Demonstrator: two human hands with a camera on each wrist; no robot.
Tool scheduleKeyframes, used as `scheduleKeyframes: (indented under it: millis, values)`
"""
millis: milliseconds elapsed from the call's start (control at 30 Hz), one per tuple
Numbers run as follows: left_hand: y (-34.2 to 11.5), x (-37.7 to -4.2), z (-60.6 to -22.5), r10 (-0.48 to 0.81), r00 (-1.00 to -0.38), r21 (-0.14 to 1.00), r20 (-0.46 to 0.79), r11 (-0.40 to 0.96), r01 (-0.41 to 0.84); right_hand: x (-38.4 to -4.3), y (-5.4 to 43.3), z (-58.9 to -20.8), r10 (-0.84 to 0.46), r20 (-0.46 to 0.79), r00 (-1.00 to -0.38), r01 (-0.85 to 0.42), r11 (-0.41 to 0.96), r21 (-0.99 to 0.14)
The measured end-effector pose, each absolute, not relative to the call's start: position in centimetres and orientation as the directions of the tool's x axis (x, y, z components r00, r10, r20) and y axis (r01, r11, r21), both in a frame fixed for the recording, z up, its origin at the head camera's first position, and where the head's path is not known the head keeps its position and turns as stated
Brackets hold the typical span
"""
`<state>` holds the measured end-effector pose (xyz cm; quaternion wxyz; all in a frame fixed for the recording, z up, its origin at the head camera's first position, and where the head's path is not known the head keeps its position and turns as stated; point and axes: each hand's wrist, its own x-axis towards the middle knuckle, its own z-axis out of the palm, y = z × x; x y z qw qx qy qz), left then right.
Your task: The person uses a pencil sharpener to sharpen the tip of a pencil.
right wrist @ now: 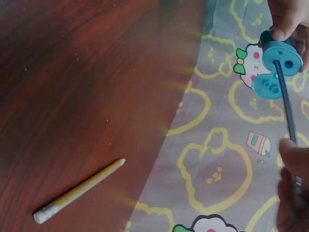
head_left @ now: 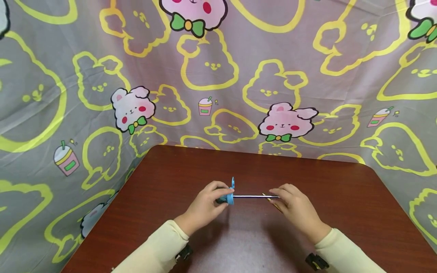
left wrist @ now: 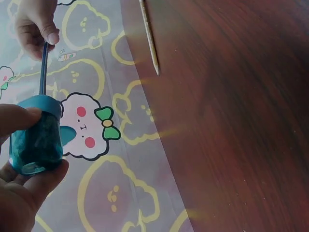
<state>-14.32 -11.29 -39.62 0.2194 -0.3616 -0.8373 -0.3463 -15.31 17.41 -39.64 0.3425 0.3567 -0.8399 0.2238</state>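
My left hand (head_left: 206, 203) grips a blue pencil sharpener (left wrist: 36, 140) with a translucent body, thumb on its collar and fingers under its base. Its round lid (right wrist: 267, 86) hangs open to one side, showing a face with holes of different sizes. Into one of these holes goes the tip end of a dark pencil (head_left: 252, 196). Near the pencil's other end, my right hand (head_left: 298, 206) pinches it between thumb and fingers. Pencil and sharpener are held level above the table, in line between both hands.
A yellowish pencil (right wrist: 79, 191) with a pale end lies on the brown table (head_left: 191, 163), beneath my right hand in the head view. Small crumbs dot the tabletop. Behind and to the left hangs a grey curtain (head_left: 232, 76) with cartoon rabbits, reaching the table's edges.
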Motion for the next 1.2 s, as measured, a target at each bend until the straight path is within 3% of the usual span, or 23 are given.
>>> scheduleKeyframes:
  millis: [67, 133, 200, 333, 400, 467, 600, 733, 1000, 1200]
  values:
    - [-11.40, -14.29, -39.63, 0.451, -0.658, 0.457, 0.602, 0.481, 0.748, -15.37, 17.41, -39.81, -0.441, 0.772, -0.458, -0.781, 0.614, -0.112]
    - [-11.50, -14.26, -39.66, 0.459, -0.650, 0.441, 0.606, 0.486, 0.754, -15.27, 17.39, -39.92, -0.434, 0.775, -0.460, -0.793, 0.593, -0.139]
    - [-11.58, -14.24, -39.73, 0.473, -0.627, 0.396, 0.620, 0.501, 0.770, -15.03, 17.35, -39.93, -0.428, 0.738, -0.522, -0.780, 0.588, -0.212]
    - [-11.56, -14.22, -39.98, 0.501, -0.587, 0.315, 0.636, 0.525, 0.790, -14.48, 17.33, -39.76, -0.406, 0.575, -0.711, -0.675, 0.623, -0.395]
    - [-11.49, -14.17, -40.02, 0.506, -0.591, 0.316, 0.628, 0.527, 0.788, -14.38, 17.35, -39.73, -0.397, 0.524, -0.754, -0.633, 0.654, -0.415]
    - [-11.42, -14.15, -40.07, 0.501, -0.609, 0.342, 0.614, 0.527, 0.778, -14.43, 17.38, -39.79, -0.398, 0.540, -0.741, -0.635, 0.676, -0.374]
    - [-11.32, -14.18, -39.86, 0.479, -0.656, 0.418, 0.584, 0.516, 0.748, -14.77, 17.33, -39.99, -0.386, 0.660, -0.644, -0.679, 0.687, -0.260]
    - [-11.35, -14.45, -39.51, 0.469, -0.651, 0.426, 0.597, 0.503, 0.752, -15.12, 17.32, -39.97, -0.388, 0.726, -0.568, -0.714, 0.671, -0.200]
    - [-11.61, -14.83, -39.55, 0.465, -0.610, 0.370, 0.642, 0.509, 0.777, -15.22, 17.23, -39.87, -0.372, 0.611, -0.699, -0.642, 0.702, -0.307]
    - [-11.56, -14.78, -39.72, 0.450, -0.657, 0.447, 0.606, 0.491, 0.748, -15.27, 17.07, -39.92, -0.344, 0.667, -0.661, -0.651, 0.706, -0.280]
